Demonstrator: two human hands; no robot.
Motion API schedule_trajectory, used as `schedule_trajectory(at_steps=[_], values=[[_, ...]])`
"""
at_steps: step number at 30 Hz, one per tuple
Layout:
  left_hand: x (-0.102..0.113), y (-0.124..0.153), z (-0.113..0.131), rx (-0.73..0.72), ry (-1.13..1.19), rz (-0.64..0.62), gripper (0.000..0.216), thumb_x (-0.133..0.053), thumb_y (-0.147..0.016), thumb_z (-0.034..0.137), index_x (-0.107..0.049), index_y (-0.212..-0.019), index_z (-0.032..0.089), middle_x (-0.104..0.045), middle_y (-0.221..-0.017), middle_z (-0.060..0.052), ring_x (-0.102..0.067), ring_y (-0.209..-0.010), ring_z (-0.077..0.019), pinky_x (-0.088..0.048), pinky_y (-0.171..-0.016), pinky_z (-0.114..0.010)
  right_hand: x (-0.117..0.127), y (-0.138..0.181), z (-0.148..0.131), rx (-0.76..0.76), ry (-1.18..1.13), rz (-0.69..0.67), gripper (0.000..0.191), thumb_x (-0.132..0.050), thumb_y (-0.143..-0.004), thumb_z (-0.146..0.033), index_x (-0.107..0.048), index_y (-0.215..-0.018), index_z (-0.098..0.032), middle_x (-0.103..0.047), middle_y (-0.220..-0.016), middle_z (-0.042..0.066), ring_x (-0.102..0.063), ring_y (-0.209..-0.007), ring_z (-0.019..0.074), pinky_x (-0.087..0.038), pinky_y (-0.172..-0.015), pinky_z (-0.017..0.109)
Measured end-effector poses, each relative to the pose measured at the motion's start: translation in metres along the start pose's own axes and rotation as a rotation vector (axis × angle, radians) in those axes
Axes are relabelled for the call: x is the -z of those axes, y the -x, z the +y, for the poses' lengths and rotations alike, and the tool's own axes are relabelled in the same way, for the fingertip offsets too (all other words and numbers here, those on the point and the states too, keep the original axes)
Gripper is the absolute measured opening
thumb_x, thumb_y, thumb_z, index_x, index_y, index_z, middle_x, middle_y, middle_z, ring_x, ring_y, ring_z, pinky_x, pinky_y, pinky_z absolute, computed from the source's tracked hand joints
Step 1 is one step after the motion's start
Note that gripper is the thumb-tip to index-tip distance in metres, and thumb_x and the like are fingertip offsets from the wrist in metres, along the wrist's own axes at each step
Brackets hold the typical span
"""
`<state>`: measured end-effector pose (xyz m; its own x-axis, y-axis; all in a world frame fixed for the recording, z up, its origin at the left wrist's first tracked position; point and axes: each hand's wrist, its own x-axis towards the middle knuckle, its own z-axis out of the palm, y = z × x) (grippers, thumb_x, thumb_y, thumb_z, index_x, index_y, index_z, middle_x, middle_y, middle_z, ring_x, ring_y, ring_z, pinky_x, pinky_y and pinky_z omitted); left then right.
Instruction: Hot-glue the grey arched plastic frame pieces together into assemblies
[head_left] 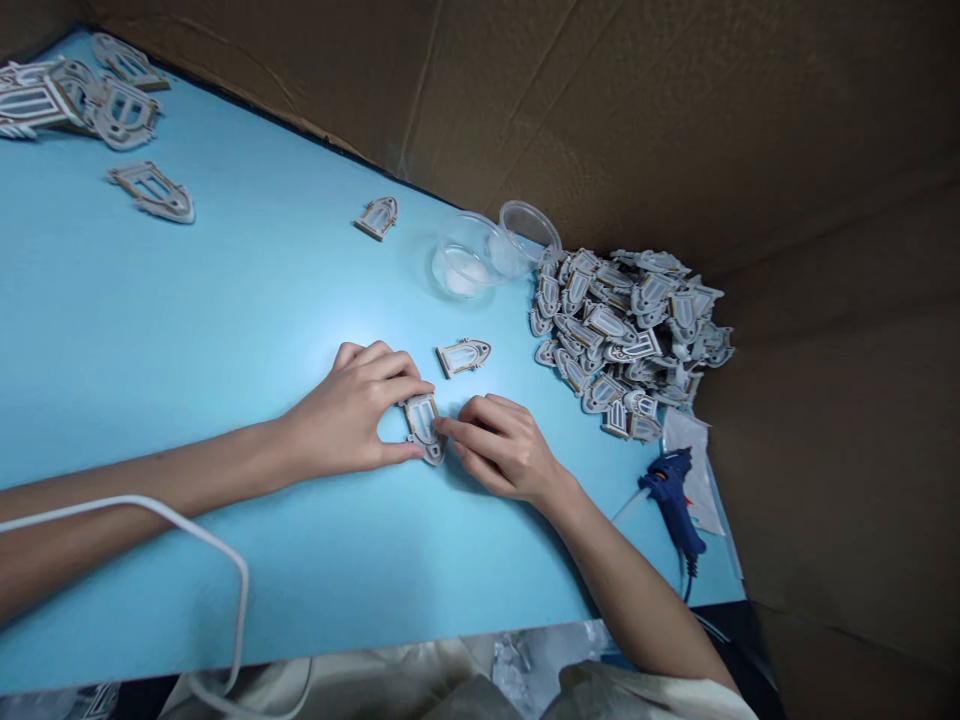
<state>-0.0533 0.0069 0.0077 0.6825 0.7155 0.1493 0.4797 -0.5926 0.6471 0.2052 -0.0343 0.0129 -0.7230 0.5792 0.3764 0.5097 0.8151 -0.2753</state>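
Head cam, arched frame piece (422, 428) betw. hands (349, 410) (502, 450)

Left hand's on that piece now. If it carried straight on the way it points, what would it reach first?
Past the held arched cutout, the left hand points up and right at the loose arched cutout, which it would probably meet first, though depth is hard to judge here.

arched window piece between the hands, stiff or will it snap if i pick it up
The arched window piece is probably stiff and light: it looks like thin flat card or wood, holding its shape between the fingers. Its narrow bars around the openings look the likeliest part to snap if bent. Being flat, it seems unlikely to roll.
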Motion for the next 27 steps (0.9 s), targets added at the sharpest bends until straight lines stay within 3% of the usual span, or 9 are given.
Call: schedule_trajectory(at_steps=[10,17,27], values=[[-0.0016,0.0004,-0.0017,-0.003,0.009,0.009,0.048,-0.086,-0.084,0.046,-0.076,-0.125,0.025,-0.074,-0.119,-0.007,-0.062,-0.114,-0.0318,-0.037,-0.096,-0.046,-0.0019,0.0019,0.0009,0.029,0.030,-0.044,0.031,-0.049,-0.106,-0.018,-0.072,-0.126,-0.015,-0.062,-0.089,0.005,-0.050,-0.069,0.0170,-0.042,-0.065,0.032],[-0.0008,0.0001,-0.0006,-0.001,0.007,0.008,0.048,-0.087,-0.082,0.043,-0.076,-0.124,0.023,-0.074,-0.120,-0.007,-0.062,-0.115,-0.0320,-0.038,-0.095,-0.046,-0.0010,-0.0047,-0.0035,0.161,0.206,-0.055,0.026,-0.053,-0.105,-0.020,-0.070,-0.123,-0.012,-0.058,-0.082,0.003,-0.049,-0.069,0.0179,-0.037,-0.061,0.034],[-0.0015,0.0000,-0.0012,-0.002,0.010,0.015,0.048,-0.087,-0.081,0.044,-0.076,-0.124,0.024,-0.074,-0.120,-0.007,-0.063,-0.115,-0.0318,-0.038,-0.096,-0.046,-0.0014,-0.0065,-0.0040,0.140,0.218,-0.054,0.024,-0.053,-0.104,-0.019,-0.070,-0.120,-0.013,-0.058,-0.082,0.003,-0.050,-0.069,0.0180,-0.035,-0.062,0.035]])
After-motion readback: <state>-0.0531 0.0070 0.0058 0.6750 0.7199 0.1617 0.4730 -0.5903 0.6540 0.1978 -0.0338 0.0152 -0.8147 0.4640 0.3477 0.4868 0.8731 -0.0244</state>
